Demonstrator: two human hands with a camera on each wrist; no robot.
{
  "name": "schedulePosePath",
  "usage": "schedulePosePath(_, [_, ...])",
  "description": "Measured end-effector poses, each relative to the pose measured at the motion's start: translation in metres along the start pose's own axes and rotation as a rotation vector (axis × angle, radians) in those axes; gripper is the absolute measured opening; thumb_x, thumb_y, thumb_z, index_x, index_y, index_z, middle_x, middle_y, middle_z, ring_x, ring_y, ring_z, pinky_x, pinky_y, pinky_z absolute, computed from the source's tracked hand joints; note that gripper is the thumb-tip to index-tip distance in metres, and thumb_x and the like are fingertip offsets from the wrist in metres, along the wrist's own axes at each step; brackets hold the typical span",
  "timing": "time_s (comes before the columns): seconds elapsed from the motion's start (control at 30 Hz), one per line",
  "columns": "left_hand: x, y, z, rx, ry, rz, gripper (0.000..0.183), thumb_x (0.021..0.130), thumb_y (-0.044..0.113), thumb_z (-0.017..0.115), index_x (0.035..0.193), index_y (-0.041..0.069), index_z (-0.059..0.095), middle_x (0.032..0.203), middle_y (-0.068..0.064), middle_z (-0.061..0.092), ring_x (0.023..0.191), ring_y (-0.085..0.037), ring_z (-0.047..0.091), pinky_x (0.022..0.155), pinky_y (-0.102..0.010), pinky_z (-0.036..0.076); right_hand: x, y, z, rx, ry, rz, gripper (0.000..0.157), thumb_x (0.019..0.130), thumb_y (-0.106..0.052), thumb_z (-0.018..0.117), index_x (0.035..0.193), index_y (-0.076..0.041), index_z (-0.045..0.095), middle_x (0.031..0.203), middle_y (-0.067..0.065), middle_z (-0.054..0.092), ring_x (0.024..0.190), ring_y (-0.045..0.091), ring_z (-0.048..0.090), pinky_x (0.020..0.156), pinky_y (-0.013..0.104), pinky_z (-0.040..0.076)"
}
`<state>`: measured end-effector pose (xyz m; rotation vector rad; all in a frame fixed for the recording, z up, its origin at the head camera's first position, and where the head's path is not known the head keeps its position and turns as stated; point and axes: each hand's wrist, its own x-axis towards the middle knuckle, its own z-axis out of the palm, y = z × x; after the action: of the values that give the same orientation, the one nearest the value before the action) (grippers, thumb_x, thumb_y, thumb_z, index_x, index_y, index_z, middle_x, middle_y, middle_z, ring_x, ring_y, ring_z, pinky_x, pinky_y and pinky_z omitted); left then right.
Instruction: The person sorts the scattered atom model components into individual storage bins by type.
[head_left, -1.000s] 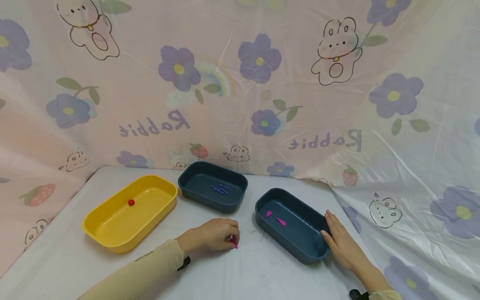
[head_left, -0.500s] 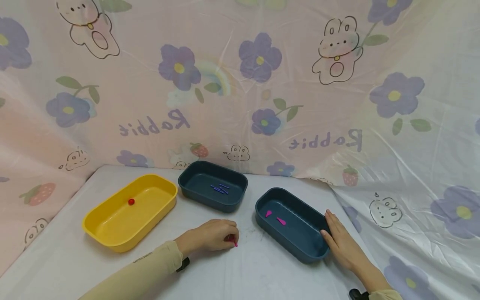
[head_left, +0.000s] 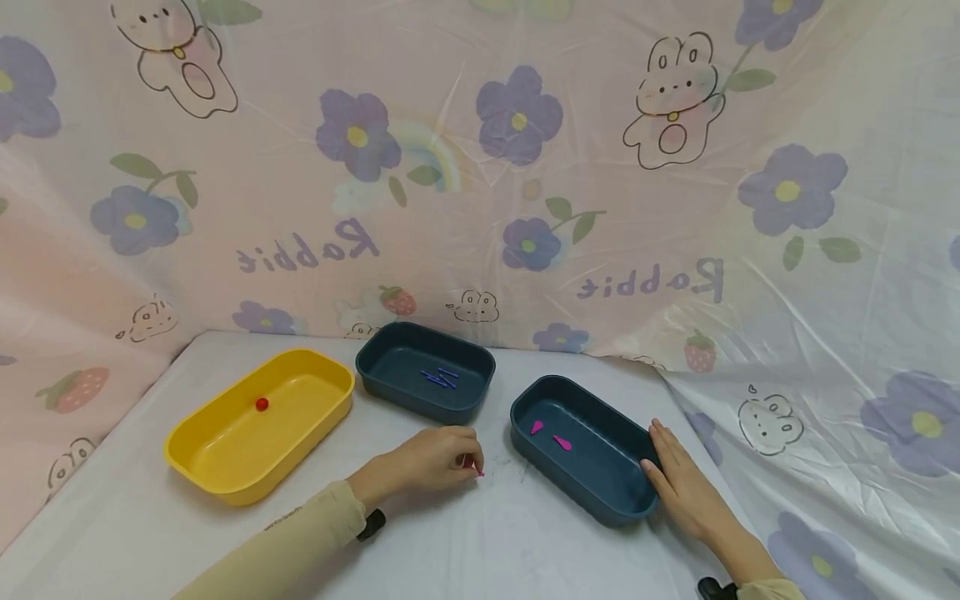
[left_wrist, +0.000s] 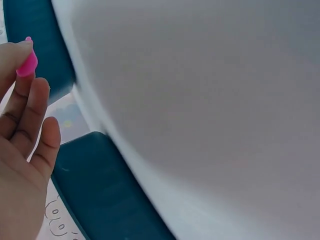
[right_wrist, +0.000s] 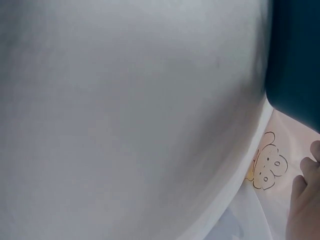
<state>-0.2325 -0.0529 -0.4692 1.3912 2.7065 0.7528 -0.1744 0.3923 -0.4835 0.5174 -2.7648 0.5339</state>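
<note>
Between the thumb and fingertips of my left hand (head_left: 429,460) I pinch a small pink teardrop-shaped piece (left_wrist: 29,66) with a tiny knob at its narrow end. The hand is above the white table, to the left of a dark blue tray (head_left: 611,471). Inside that tray lie two similar pink pieces, one nearer its left end (head_left: 537,427) and another a little to the right (head_left: 562,442). My right hand (head_left: 688,496) rests against the tray's right end, fingers straight. In the right wrist view only part of the right hand's fingers shows.
A yellow tray (head_left: 240,450) on the left holds a red ball (head_left: 262,404). Behind my left hand stands a second dark blue tray (head_left: 401,354) containing several thin purple sticks (head_left: 441,379). A printed curtain (head_left: 450,208) hangs along the table's far edge.
My left hand has shifted slightly up and to the right in the head view, carrying the pink piece. My right hand and the trays have stayed put.
</note>
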Motion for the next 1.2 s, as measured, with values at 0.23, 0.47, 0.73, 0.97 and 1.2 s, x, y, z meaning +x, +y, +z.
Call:
schedulePosePath(0.23, [0.009,0.008,-0.004,-0.033,0.096,0.044,0.006,0.095,0.018,0.078,0.094,0.023,0.075,0.091,0.013,0.061,0.082,0.0,0.058,0.07,-0.013,0.048,0.0,0.0,0.001,0.009,0.004,-0.003,0.065,0.111,-0.025,0.048,0.163,0.003,0.022,0.168,0.026,0.023,0.157,0.042,0.017,0.119,0.01,-0.005])
schedulePosePath(0.47, [0.024,0.018,-0.005,-0.057,0.126,0.045,0.007,0.095,0.017,0.078,0.097,0.023,0.076,0.094,0.012,0.062,0.085,-0.005,0.061,0.071,-0.013,0.047,0.0,0.001,0.001,0.005,0.006,-0.003,0.064,0.112,-0.025,0.048,0.163,0.003,0.022,0.168,0.027,0.023,0.157,0.044,0.018,0.118,0.009,-0.006])
schedulePosePath(0.73, [0.049,0.03,0.0,-0.08,0.16,0.07,0.005,0.096,0.019,0.078,0.096,0.023,0.075,0.097,0.012,0.063,0.089,-0.001,0.06,0.076,-0.012,0.048,0.0,0.001,0.002,0.0,0.023,-0.018,0.063,0.111,-0.023,0.049,0.161,0.007,0.024,0.167,0.028,0.025,0.157,0.043,0.019,0.116,0.007,-0.006])
schedulePosePath(0.97, [0.074,0.038,0.005,-0.109,0.156,0.077,0.003,0.097,0.021,0.076,0.099,0.02,0.076,0.099,0.011,0.062,0.09,0.001,0.059,0.077,-0.011,0.048,-0.001,0.0,0.001,0.006,0.018,-0.011,0.064,0.111,-0.024,0.049,0.163,0.004,0.023,0.168,0.026,0.024,0.157,0.042,0.018,0.12,0.011,-0.004])
schedulePosePath(1.2, [0.101,0.044,0.009,-0.124,0.13,0.065,0.005,0.098,0.022,0.075,0.102,0.021,0.077,0.099,0.012,0.062,0.088,0.002,0.057,0.076,-0.01,0.047,-0.001,0.001,0.002,0.004,0.029,-0.023,0.064,0.111,-0.023,0.049,0.162,0.005,0.024,0.168,0.027,0.025,0.157,0.04,0.018,0.118,0.009,-0.005])
